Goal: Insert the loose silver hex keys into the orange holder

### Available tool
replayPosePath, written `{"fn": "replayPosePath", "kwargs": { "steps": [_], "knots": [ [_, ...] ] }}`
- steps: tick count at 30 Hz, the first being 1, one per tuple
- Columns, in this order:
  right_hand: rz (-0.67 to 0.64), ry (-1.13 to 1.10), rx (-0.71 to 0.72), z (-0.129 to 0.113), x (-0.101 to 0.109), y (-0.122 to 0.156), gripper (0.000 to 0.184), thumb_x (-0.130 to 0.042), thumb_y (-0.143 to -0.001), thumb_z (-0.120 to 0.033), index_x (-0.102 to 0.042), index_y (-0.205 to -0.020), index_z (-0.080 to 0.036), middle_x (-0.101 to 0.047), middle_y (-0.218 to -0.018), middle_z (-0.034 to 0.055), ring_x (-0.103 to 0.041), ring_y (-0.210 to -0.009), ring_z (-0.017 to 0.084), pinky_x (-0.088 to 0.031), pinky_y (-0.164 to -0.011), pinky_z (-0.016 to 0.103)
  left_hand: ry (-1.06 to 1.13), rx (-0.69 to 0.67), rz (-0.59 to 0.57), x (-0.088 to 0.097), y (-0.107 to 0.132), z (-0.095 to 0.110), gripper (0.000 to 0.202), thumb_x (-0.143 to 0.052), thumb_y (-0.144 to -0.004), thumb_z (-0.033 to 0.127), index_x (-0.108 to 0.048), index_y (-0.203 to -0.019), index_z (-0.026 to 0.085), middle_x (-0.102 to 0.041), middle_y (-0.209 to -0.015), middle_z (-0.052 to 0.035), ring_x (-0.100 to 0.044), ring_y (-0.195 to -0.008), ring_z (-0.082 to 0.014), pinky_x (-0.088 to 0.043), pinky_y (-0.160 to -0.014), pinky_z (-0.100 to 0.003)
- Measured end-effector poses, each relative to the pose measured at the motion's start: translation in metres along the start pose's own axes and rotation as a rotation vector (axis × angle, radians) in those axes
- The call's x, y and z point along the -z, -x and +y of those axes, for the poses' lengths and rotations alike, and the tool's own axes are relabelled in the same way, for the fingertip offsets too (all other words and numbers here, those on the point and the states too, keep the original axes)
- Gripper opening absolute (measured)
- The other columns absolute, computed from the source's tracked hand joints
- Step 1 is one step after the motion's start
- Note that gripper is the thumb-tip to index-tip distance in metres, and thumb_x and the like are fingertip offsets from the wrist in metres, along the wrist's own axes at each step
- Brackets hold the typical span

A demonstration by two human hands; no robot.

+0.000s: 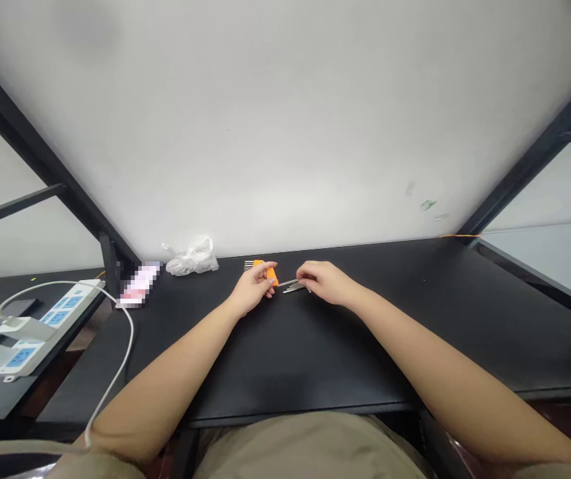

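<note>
My left hand is closed around an orange plastic piece, thumb and fingers pinching its sides. Beyond those fingers, a row of short thin metal rods sticks out to the left from more orange plastic; whether it is the same piece I cannot tell. My right hand pinches a thin metal rod whose left end reaches the orange piece. Under the right fingertips, several loose metal rods lie on the black table. Their exact kind is too small to make out.
A clear plastic bag with something white lies at the back left, beside a blurred phone-like object. Further left are a white power strip with plugged-in adapters and a white cable crossing near my left arm. A white wall rises behind.
</note>
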State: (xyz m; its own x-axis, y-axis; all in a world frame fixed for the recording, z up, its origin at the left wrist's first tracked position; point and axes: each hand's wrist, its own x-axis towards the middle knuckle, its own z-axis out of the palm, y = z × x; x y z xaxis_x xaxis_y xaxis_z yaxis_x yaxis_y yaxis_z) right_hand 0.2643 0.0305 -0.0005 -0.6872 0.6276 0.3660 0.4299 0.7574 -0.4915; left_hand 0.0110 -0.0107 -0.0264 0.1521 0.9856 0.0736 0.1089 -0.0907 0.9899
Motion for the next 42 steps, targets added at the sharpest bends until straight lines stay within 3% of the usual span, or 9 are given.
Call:
{"fn": "replayPosePath", "kwargs": {
  "steps": [6,12,16,23,27,33,37,42],
  "knots": [
    [0.036,-0.047,-0.011,0.006,0.0,0.0,0.015,-0.056,-0.09,-0.015,-0.069,-0.092,-0.022,-0.068,-0.091,0.0022,-0.061,-0.08,0.015,-0.046,-0.075,0.028,0.129,-0.026,-0.039,-0.003,0.001,-0.001,0.07,-0.078,-0.077,0.017,-0.053,-0.142,0.017,-0.066,-0.092,-0.0043,-0.064,-0.072,-0.0121,-0.056,-0.068,-0.03],
    [0.053,-0.077,-0.024,0.008,0.007,0.001,0.014,-0.057,-0.091,-0.017,-0.07,-0.093,-0.022,-0.068,-0.092,0.0016,-0.061,-0.08,0.014,-0.045,-0.075,0.027,0.157,-0.052,-0.028,-0.002,0.0,-0.004,0.073,-0.08,-0.073,0.014,-0.054,-0.141,0.018,-0.063,-0.1,-0.0051,-0.064,-0.079,-0.0135,-0.056,-0.069,-0.03],
    [0.06,-0.072,-0.037,0.008,0.01,0.002,0.014,-0.057,-0.091,-0.019,-0.071,-0.093,-0.021,-0.068,-0.091,0.0021,-0.06,-0.08,0.014,-0.045,-0.075,0.027,0.096,-0.053,-0.007,0.0,0.0,-0.005,0.071,-0.078,-0.075,0.014,-0.054,-0.142,0.017,-0.065,-0.097,-0.0052,-0.064,-0.078,-0.0132,-0.056,-0.071,-0.031],
    [0.026,-0.11,-0.074,0.003,0.005,0.003,0.016,-0.057,-0.09,-0.021,-0.072,-0.092,-0.023,-0.068,-0.09,0.001,-0.06,-0.076,0.013,-0.045,-0.073,0.027,-0.027,-0.032,-0.075,0.001,0.004,-0.002,0.076,-0.081,-0.078,0.022,-0.051,-0.147,0.017,-0.066,-0.083,-0.0025,-0.064,-0.073,-0.0132,-0.055,-0.07,-0.03],
    [0.004,-0.18,-0.188,0.001,0.008,0.004,0.015,-0.058,-0.089,-0.025,-0.072,-0.092,-0.023,-0.069,-0.087,0.0004,-0.061,-0.074,0.014,-0.046,-0.071,0.027,-0.061,-0.044,-0.031,0.0,0.006,0.0,0.077,-0.081,-0.078,0.025,-0.05,-0.148,0.016,-0.066,-0.08,-0.0019,-0.064,-0.07,-0.0135,-0.057,-0.071,-0.032],
    [-0.192,-0.437,-0.42,0.001,0.005,0.004,0.019,-0.066,-0.086,-0.036,-0.07,-0.094,-0.02,-0.066,-0.072,0.0003,-0.056,-0.055,0.012,-0.044,-0.052,0.025,-0.223,-0.114,-0.073,-0.009,0.013,0.006,0.073,-0.081,-0.079,0.03,-0.054,-0.146,0.018,-0.068,-0.086,-0.0025,-0.065,-0.074,-0.0142,-0.058,-0.075,-0.032],
    [-0.166,-0.541,-0.307,-0.012,-0.008,0.003,0.016,-0.066,-0.086,-0.033,-0.067,-0.096,-0.02,-0.069,-0.08,0.0018,-0.063,-0.065,0.014,-0.05,-0.059,0.026,-0.252,-0.165,-0.096,-0.016,0.016,0.008,0.072,-0.081,-0.08,0.033,-0.054,-0.145,0.018,-0.073,-0.102,-0.0069,-0.069,-0.088,-0.0185,-0.059,-0.086,-0.036],
    [-0.079,-0.632,-0.172,-0.025,-0.02,0.003,0.014,-0.062,-0.087,-0.023,-0.062,-0.101,-0.021,-0.071,-0.093,0.002,-0.069,-0.08,0.016,-0.056,-0.075,0.03,-0.147,-0.105,-0.113,-0.017,0.014,0.007,0.077,-0.082,-0.079,0.033,-0.05,-0.148,0.015,-0.074,-0.108,-0.0104,-0.072,-0.088,-0.0204,-0.06,-0.087,-0.039]
  ]
}}
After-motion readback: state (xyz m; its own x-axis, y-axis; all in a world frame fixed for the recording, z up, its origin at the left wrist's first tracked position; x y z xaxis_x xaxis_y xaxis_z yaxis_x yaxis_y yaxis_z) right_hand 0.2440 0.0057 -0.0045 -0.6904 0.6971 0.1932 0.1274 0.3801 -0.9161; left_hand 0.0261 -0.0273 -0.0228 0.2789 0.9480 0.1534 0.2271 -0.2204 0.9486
